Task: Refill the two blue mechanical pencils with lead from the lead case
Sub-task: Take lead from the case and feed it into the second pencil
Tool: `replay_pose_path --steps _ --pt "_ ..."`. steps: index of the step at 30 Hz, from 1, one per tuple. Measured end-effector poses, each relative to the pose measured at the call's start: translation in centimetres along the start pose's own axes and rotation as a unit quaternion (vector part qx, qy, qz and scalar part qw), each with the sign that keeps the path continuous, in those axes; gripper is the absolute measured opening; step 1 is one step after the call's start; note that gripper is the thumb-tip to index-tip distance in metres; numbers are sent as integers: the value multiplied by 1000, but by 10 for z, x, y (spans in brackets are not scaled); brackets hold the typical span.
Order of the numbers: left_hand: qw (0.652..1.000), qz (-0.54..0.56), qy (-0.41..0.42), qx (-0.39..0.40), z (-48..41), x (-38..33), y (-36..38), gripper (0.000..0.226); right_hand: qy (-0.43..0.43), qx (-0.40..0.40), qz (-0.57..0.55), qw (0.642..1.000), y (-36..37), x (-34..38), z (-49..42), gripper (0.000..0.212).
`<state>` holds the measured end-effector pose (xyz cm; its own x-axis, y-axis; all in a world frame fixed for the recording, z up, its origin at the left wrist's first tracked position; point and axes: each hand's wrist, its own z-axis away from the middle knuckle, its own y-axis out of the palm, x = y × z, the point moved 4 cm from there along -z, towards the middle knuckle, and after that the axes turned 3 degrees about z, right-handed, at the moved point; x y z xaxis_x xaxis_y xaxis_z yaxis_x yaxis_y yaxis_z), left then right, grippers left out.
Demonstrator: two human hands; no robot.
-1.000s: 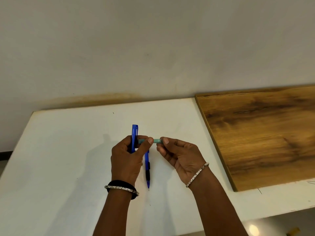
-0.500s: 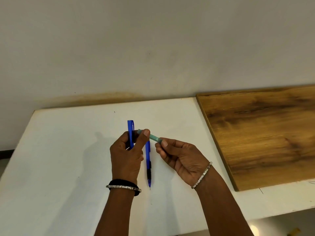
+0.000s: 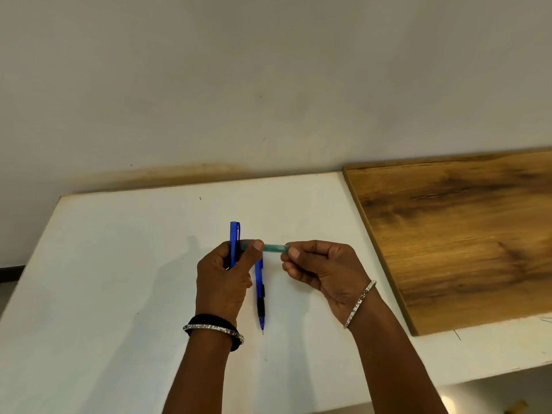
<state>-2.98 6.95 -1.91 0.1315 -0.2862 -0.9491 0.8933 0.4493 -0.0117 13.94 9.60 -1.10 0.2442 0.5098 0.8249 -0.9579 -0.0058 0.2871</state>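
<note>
My left hand (image 3: 222, 279) grips one blue mechanical pencil (image 3: 234, 239) upright, its clip end sticking up above the fingers. A small teal lead case (image 3: 274, 248) lies level between both hands: my left thumb and forefinger pinch its left end, my right hand (image 3: 324, 271) pinches its right end. The second blue mechanical pencil (image 3: 260, 291) lies on the white table (image 3: 104, 264) below the case, black grip and tip pointing toward me. No loose lead is visible.
A wooden board (image 3: 463, 234) lies on the table to the right, its edge close to my right wrist. A pale wall rises behind the table. The table's front edge runs at the lower right.
The lead case, tilted down to the right half a second ago, is level again. My right hand has lifted slightly; the held pencil has shifted a little.
</note>
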Motion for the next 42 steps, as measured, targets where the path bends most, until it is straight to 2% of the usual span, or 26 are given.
replay_pose_path --steps 5,13,17,23,27,34,42 --pt "996 -56 -33 66 1 6 6 17 -23 -5 98 995 -16 9 0 16" --pt "972 -196 21 129 5 7 10 15 -47 3 192 980 -29 14 -1 10" --pt "968 -213 28 132 5 7 8 12 -56 -3 209 976 -33 15 -2 4" --pt "967 -207 24 148 5 7 10 13 -100 0 238 966 -30 16 -4 8" --pt "967 -203 22 152 6 7 10 13 -109 21 227 968 -28 18 -3 15" --pt "973 -179 11 146 4 9 9 12 -97 22 145 984 -23 16 -2 26" --pt "974 -178 10 142 3 8 5 8 -97 14 104 990 -12 14 -2 27"
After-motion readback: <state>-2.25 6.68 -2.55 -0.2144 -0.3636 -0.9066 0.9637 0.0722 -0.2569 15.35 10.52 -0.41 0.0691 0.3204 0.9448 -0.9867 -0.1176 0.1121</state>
